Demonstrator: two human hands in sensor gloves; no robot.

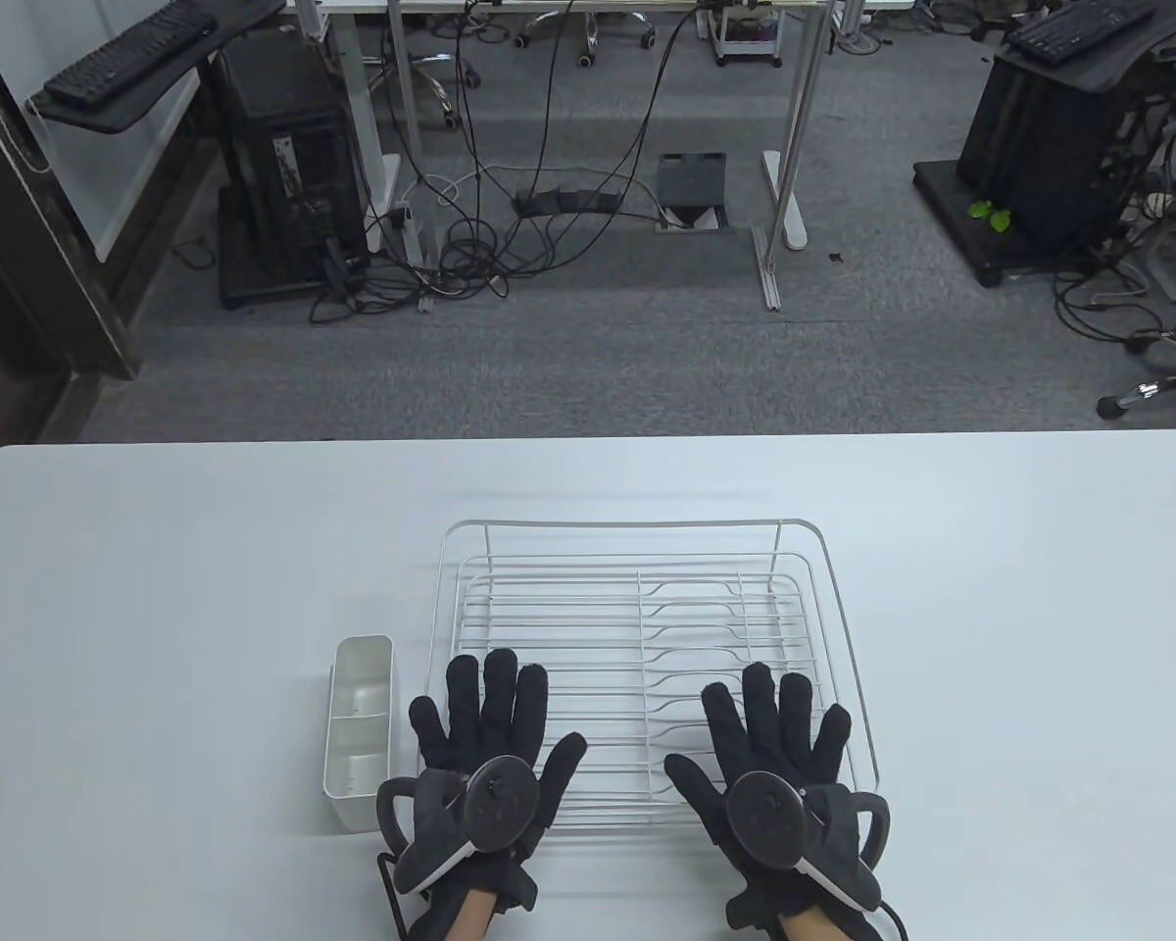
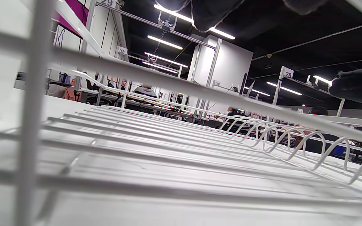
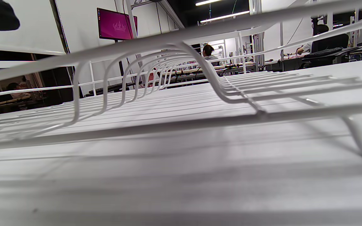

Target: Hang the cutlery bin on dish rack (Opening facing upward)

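The table view looks down from the near edge over the white surface [image 1: 157,549], facing the office floor beyond. Both wrist views sit low, almost at surface level and very close, peering through the white wire dish rack [image 1: 637,627] [image 2: 181,84] [image 3: 181,34], the one thing all three views share.

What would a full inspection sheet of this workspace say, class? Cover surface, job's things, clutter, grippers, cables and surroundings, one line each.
Surface: white table, bare where visible.
Job's things: white cutlery bin stands opening up on the table, left of the white wire dish rack, not hung.
Clutter: nothing seen.
Grippers: left hand and right hand spread flat over the rack's near edge, holding nothing.
Cables: black cables tangled on the floor beyond.
Surroundings: grey carpet, desk legs, keyboard on a stand.
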